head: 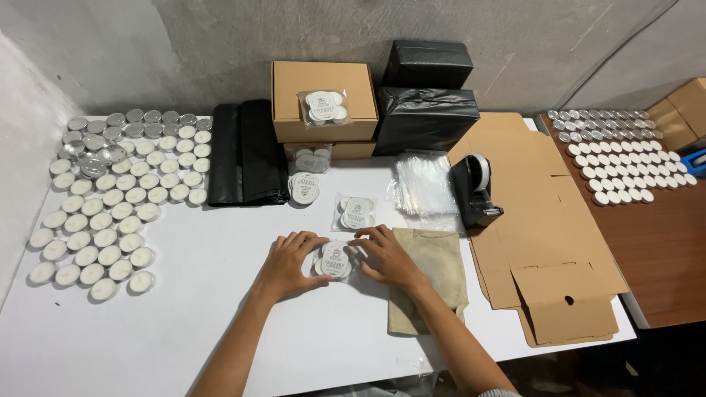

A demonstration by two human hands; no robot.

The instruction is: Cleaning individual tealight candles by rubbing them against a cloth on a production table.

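The left hand (288, 259) lies flat on the white table (191, 323), fingers spread and bent, its fingertips pressing the left edge of a small clear packet of candles (334, 259) with a round white label on top. The right hand (388, 254) mirrors it, fingers splayed and resting on the packet's right edge, its heel over a tan cloth (434, 276). The packet sits between the two hands, near the table's front middle. Just behind it lie two more filled packets (355, 212) and (304, 187). Further back stand a brown cardboard box (323, 117) with another packet on its lid, and black wrapped bundles (425, 114). A stack of clear bags (423, 184) and a black tape dispenser (474, 191) lie to the right, beside flat cardboard (544, 242). Rows of loose white tealight candles (110, 213) cover the table's left side.
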